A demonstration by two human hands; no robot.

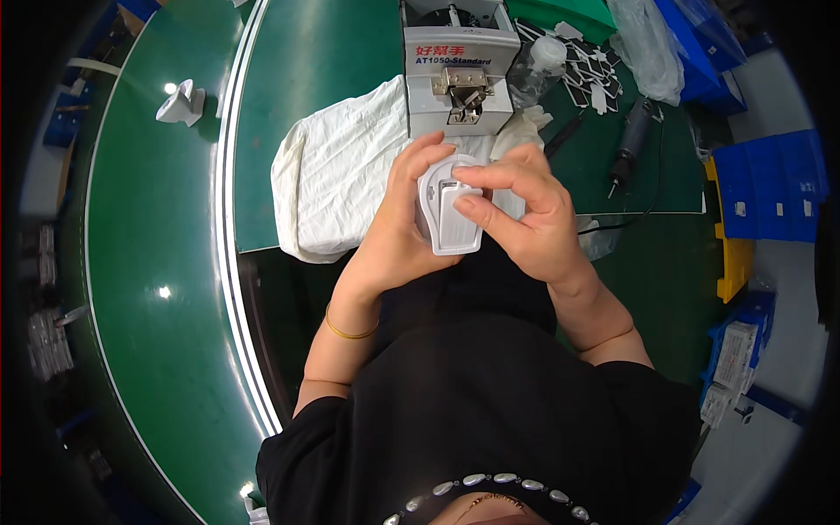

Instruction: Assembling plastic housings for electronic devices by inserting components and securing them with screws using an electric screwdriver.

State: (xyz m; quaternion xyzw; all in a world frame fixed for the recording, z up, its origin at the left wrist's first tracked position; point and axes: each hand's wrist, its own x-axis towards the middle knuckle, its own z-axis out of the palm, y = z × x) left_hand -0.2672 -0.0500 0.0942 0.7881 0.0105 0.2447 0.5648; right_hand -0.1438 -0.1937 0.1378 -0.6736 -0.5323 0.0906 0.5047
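Observation:
A white plastic housing [458, 231], rounded at its far end and with a recessed panel, is held over the near edge of the table. My left hand [395, 214] wraps round its left side and underside, fingers closed. On its far right part, the thumb and forefinger of my right hand [535, 208] are pinched together beside a small dark slot. Whatever lies between those fingertips, if anything, is too small to make out. Just beyond my hands stands a grey machine [424, 109] with a metal fixture on its front.
A white cloth [337, 166] lies left of the machine. To the right are white plastic scraps [595, 74], a clear bag [652, 57] and a corded electric screwdriver [632, 144]. Blue bins [774, 188] stand farther right. Another white part [181, 105] sits on the green belt [166, 236] at left.

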